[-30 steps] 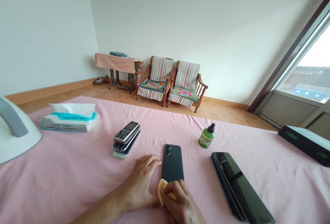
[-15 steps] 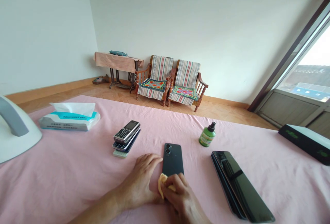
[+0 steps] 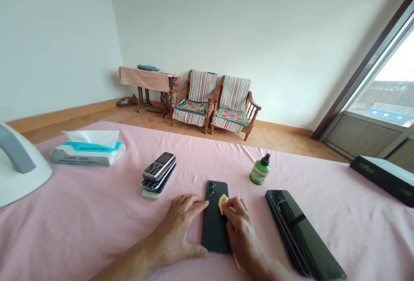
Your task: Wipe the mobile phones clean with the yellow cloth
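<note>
A dark smartphone [image 3: 216, 225] lies back side up on the pink cloth, its two camera lenses at the far end. My left hand [image 3: 176, 229] is beside its left edge, fingers and thumb spread, the fingertips and thumb touching that edge. On the phone's right side, my right hand [image 3: 242, 229] grips a yellow cloth [image 3: 223, 203] and presses it on the back near the upper right. Several button phones [image 3: 159, 166] are stacked to the left of the phone. A green spray bottle [image 3: 260, 169] stands beyond it on the right.
Large smartphones [image 3: 302, 233] lie stacked at the right. A tissue pack [image 3: 87, 153] and a white and grey appliance [image 3: 19, 168] are at the left. A black box [image 3: 381, 179] sits at the far right edge of the pink tablecloth [image 3: 113, 212]. Two chairs [image 3: 231, 104] stand beyond.
My right hand has moved up and right along the phone with the yellow cloth, uncovering the phone's lower part. My left hand has barely moved and remains at the left edge.
</note>
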The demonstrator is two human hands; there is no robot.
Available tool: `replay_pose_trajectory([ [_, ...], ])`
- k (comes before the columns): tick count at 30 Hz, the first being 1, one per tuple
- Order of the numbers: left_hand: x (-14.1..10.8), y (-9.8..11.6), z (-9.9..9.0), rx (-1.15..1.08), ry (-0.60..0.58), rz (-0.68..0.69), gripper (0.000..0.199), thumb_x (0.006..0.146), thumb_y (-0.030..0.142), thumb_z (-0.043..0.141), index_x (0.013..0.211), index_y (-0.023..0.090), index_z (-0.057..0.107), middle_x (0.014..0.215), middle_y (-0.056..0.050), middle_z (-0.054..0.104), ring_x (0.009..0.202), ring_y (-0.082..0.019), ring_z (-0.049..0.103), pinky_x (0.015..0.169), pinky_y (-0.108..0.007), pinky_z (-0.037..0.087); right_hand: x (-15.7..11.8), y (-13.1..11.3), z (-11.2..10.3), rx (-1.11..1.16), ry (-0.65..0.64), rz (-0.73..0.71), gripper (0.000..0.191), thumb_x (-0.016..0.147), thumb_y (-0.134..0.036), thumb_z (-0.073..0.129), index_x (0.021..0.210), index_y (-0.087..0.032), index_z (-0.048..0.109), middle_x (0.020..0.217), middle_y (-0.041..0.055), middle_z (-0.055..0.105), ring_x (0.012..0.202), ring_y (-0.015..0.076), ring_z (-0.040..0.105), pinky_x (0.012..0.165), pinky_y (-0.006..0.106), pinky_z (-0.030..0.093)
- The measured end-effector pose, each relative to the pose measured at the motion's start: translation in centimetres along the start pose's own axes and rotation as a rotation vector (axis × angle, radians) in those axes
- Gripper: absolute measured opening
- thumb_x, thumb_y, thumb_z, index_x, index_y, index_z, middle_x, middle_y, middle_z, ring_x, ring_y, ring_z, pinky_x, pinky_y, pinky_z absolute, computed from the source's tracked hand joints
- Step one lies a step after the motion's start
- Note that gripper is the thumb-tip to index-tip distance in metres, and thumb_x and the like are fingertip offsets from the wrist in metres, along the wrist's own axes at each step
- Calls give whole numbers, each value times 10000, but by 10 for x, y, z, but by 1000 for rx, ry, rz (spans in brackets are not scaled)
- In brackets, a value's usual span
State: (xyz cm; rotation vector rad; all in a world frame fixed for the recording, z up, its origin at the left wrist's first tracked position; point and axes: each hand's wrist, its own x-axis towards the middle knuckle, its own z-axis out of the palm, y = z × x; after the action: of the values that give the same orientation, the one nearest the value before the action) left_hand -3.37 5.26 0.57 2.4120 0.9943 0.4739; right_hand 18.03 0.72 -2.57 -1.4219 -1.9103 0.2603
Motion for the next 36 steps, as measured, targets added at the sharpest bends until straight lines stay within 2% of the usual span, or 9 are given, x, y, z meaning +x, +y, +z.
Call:
replay_pose_trajectory([
  [2,0,-1,1,-2,9,-4,920,525,570,830,1334,301,483,1323,-80,468,1213,-352,404,1044,-490,303,-19,-4,2,6,-28,-34,605,657,94,363,1117,-218,600,949,80,525,870,215,511,741,317,495],
  [5,0,-1,1,-9,22,-7,916,517,531,845,1330,318,483,1326,-74,466,1214,-357,403,1040,-496,307,-33,-11,1,10,-52,-65,582,652,77,379,1096,-221,609,909,77,525,832,218,514,699,310,502],
  [13,-1,1,-1,-11,13,11,895,555,597,805,1334,293,485,1326,-89,473,1219,-354,406,1049,-497,288,9,-9,-1,64,54,87,383,697,71,374,849,-183,616,885,60,521,824,188,520,760,309,474],
  [20,-1,0,0,-14,7,-4,908,547,588,815,1336,290,482,1331,-88,463,1217,-352,400,1042,-490,302,-17,-12,3,59,23,44,379,710,60,379,895,-169,617,864,60,501,807,187,531,713,276,458],
  [23,0,1,0,-5,-1,-6,896,558,582,814,1336,280,485,1334,-91,463,1226,-350,393,1053,-489,290,-13,-13,2,95,56,103,363,757,39,360,919,-172,607,894,60,513,815,175,541,719,261,455],
  [26,0,2,-1,-4,-8,-10,890,559,593,808,1332,286,489,1335,-90,467,1230,-355,391,1055,-499,284,-6,-12,-1,121,93,150,326,771,21,360,861,-176,603,868,49,523,786,164,545,698,248,449],
  [32,0,1,-1,-15,0,-2,889,566,622,789,1334,290,486,1332,-94,468,1224,-358,397,1047,-502,293,-18,-9,-1,62,94,135,262,773,-14,401,741,-187,596,742,24,516,673,151,539,619,239,421],
  [36,0,0,0,-14,11,6,885,560,611,797,1330,301,489,1326,-89,474,1225,-360,398,1048,-509,287,-13,-8,-2,89,115,159,287,804,-25,384,814,-184,623,800,41,551,725,156,560,648,239,438],
])
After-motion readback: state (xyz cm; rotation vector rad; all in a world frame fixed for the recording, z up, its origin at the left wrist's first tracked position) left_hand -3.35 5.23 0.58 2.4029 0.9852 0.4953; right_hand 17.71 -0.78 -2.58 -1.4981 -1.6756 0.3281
